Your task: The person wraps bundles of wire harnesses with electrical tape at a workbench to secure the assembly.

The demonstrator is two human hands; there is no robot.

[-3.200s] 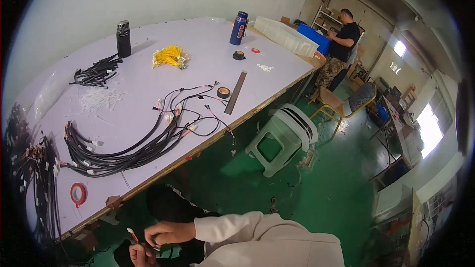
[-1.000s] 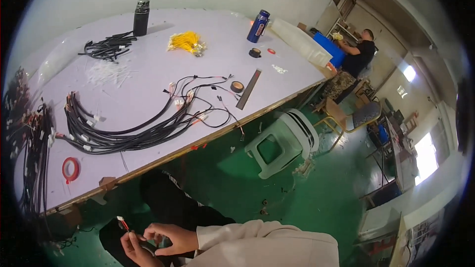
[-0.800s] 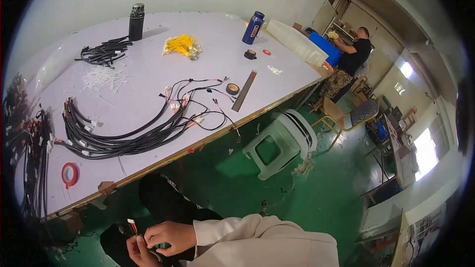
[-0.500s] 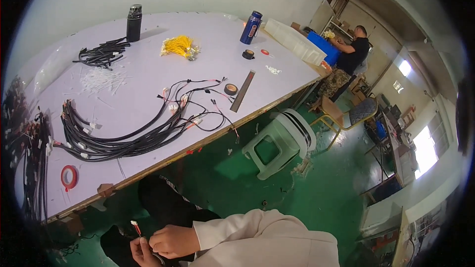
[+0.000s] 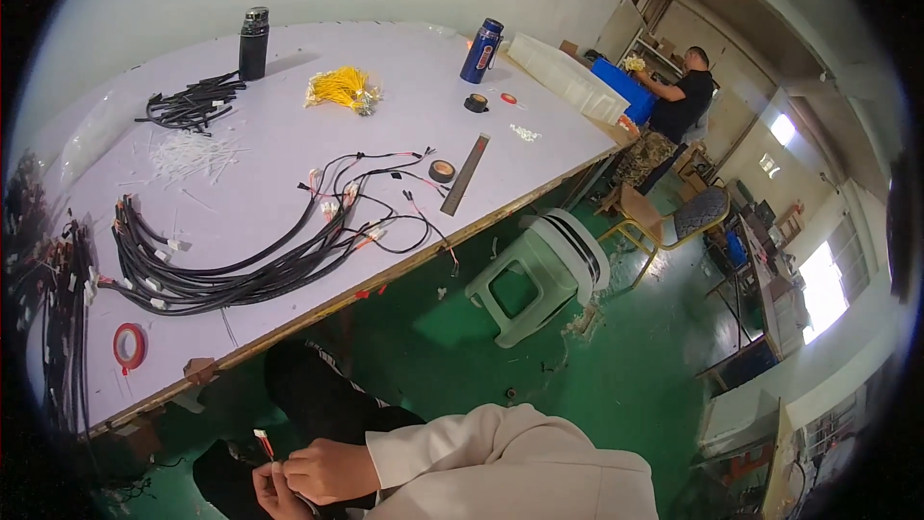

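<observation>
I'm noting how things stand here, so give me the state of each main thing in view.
Left hand: pinching the connector lead
Right hand: fingers curled, grip hidden
Connector lead: white end sticking out
Black bottle: upright, capped
Blue bottle: upright, capped
Ruler: lying flat
Yellow wires: bunched
Black cables: gathered, curved
White strips: strewn loosely
Red tape roll: lying flat
Chair: upright, unoccupied

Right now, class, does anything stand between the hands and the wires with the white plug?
Nothing visible: the left hand pinches the wires, their white plug sticking out beyond it, and the right hand sits close alongside.
</observation>
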